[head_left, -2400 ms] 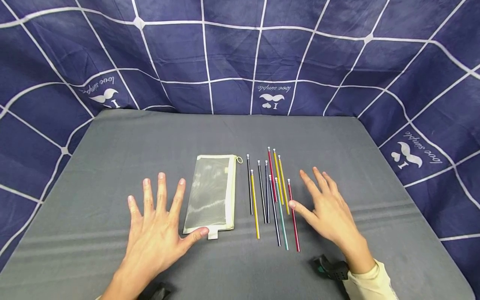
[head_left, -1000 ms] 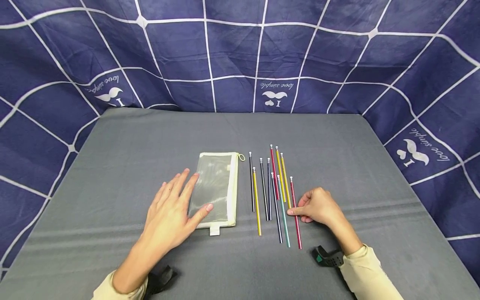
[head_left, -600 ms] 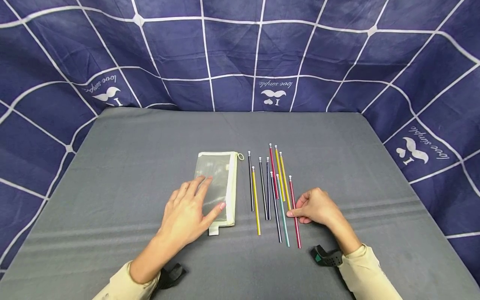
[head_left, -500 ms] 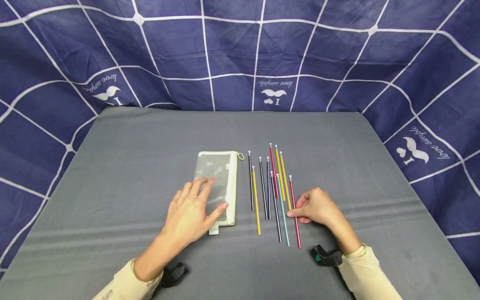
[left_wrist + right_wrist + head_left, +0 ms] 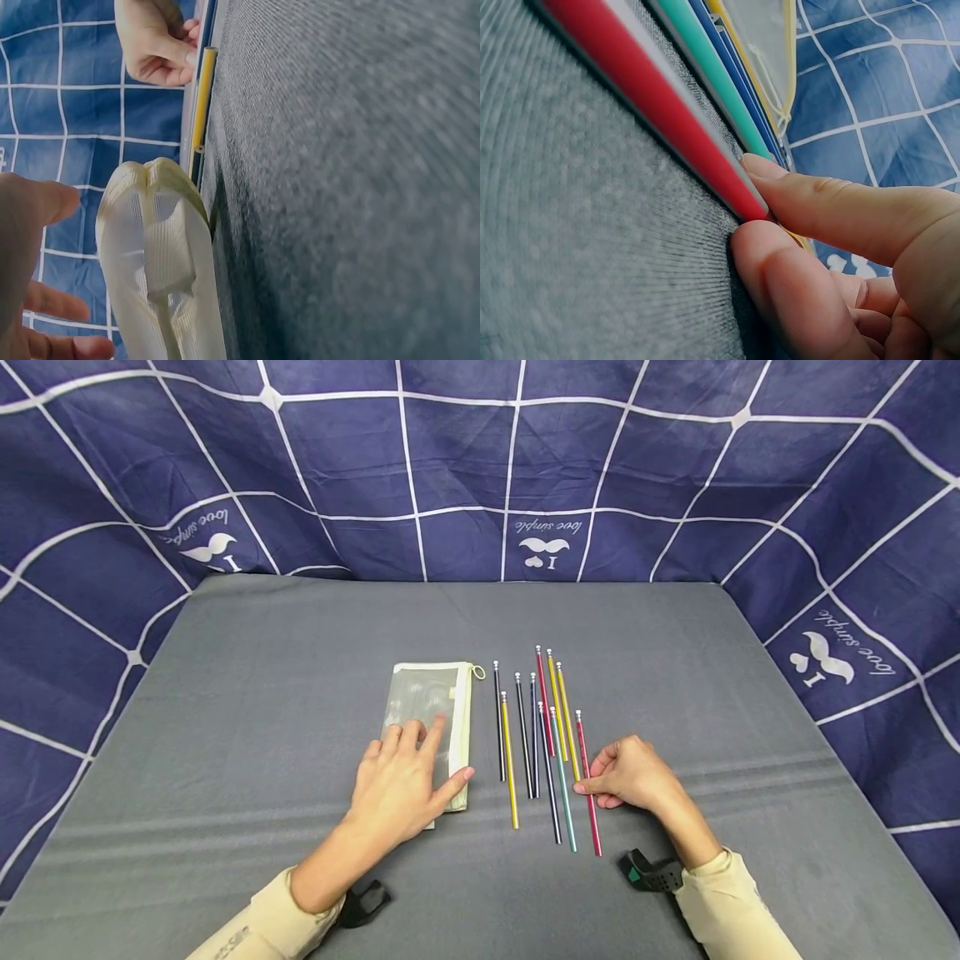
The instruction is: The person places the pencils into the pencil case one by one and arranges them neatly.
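Note:
A cream-edged mesh zip pouch [image 5: 420, 693] lies flat on the table. My left hand [image 5: 397, 777] is over its lower half with fingers spread, holding nothing; in the left wrist view the fingers [image 5: 56, 300] stand apart from the pouch [image 5: 169, 240]. Right of the pouch, several striped pencils lie roughly parallel, with erasers pointing away from me. My right hand [image 5: 630, 772] pinches the rightmost red pencil [image 5: 586, 752] around its middle. Seen from the right wrist, the thumb [image 5: 840, 202] and curled fingers close on the red pencil [image 5: 660, 105], beside a teal pencil [image 5: 712, 67].
The grey cloth-covered table [image 5: 300, 643] runs back to a blue curtain [image 5: 465, 460] with white grid lines, which also hangs at both sides. A yellow pencil [image 5: 511, 768] lies nearest the pouch's right edge, next to a black one [image 5: 498, 718].
My left hand has moved rightward from beside the pouch to over it. My right hand has gone from spread fingers to pinching the red pencil, and has stayed there for the last second.

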Demonstrator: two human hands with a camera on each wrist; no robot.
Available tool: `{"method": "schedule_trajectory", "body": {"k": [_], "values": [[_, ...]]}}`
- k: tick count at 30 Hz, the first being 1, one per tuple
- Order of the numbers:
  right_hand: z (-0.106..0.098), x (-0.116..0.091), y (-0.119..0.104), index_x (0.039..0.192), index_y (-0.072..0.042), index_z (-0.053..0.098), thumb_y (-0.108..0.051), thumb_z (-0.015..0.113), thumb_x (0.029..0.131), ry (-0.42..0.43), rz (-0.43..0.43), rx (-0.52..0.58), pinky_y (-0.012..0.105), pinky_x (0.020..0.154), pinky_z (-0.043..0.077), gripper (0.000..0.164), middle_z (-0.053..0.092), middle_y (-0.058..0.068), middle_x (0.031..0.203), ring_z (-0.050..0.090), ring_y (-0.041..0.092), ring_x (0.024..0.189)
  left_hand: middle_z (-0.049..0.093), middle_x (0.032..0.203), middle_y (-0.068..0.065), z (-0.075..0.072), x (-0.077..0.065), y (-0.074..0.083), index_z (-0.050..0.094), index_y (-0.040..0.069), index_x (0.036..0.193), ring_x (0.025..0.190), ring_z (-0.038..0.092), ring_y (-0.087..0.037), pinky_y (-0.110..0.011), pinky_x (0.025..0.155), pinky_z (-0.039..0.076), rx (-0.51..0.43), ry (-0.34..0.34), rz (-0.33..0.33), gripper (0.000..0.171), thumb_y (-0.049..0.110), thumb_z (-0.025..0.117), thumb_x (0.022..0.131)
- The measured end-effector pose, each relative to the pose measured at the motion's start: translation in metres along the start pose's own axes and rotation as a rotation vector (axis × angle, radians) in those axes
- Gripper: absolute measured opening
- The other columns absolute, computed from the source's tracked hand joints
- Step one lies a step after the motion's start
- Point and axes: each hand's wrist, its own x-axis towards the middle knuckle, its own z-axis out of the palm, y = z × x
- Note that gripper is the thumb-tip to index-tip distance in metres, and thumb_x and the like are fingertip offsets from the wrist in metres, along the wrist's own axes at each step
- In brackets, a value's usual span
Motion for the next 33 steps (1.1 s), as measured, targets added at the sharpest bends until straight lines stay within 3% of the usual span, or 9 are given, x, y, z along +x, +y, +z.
{"method": "schedule_trajectory", "body": {"k": [7, 13, 22, 29, 33], "values": [[-0.001, -0.001, 0.002, 0.073, -0.003, 0.068, -0.014, 0.087, 0.072, -0.017, -0.009, 0.031, 0.03, 0.047, 0.055, 0.023, 0.064, 0.002, 0.055, 0.062, 0.011, 0.045, 0.068, 0.082, -0.011, 0.008, 0.004, 0.004, 0.061, 0.003, 0.129, 0.071, 0.065, -0.033, -0.043, 0.059, 0.048, 0.018, 0.094, 0.086, 0.066, 0.054, 0.063, 0.086], [-0.001, -0.001, 0.004, 0.073, -0.003, 0.068, -0.013, 0.086, 0.074, -0.031, -0.018, 0.047, 0.031, 0.048, 0.056, 0.021, 0.064, 0.003, 0.055, 0.063, 0.011, 0.046, 0.06, 0.058, -0.01, 0.014, 0.004, 0.005, 0.065, -0.002, 0.116, 0.045, 0.054, -0.034, -0.042, 0.039, 0.041, 0.021, 0.121, 0.075, 0.06, 0.049, 0.066, 0.084], [-0.002, -0.002, 0.006, 0.073, -0.002, 0.067, -0.013, 0.085, 0.075, -0.036, -0.017, 0.07, 0.031, 0.049, 0.056, 0.021, 0.064, 0.003, 0.056, 0.063, 0.011, 0.047, 0.06, 0.058, -0.011, 0.012, 0.006, 0.009, 0.067, 0.001, 0.112, 0.051, 0.06, -0.038, -0.047, 0.042, 0.045, -0.068, 0.03, -0.021, 0.056, 0.045, 0.074, 0.078], [-0.003, -0.002, 0.007, 0.074, -0.001, 0.066, -0.012, 0.084, 0.075, -0.048, -0.027, 0.092, 0.031, 0.049, 0.056, 0.022, 0.064, 0.003, 0.056, 0.063, 0.011, 0.048, 0.057, 0.053, -0.014, 0.016, 0.006, 0.008, 0.068, -0.004, 0.107, 0.049, 0.06, -0.04, -0.049, 0.043, 0.046, -0.132, 0.067, -0.012, 0.046, 0.028, 0.073, 0.075], [-0.003, -0.002, 0.007, 0.075, -0.001, 0.066, -0.013, 0.084, 0.076, -0.052, -0.03, 0.099, 0.031, 0.049, 0.056, 0.022, 0.064, 0.003, 0.056, 0.063, 0.011, 0.048, 0.057, 0.054, -0.014, 0.014, 0.006, 0.006, 0.067, -0.006, 0.107, 0.051, 0.061, -0.039, -0.049, 0.044, 0.047, -0.177, 0.028, -0.043, 0.044, 0.022, 0.07, 0.074]]}}
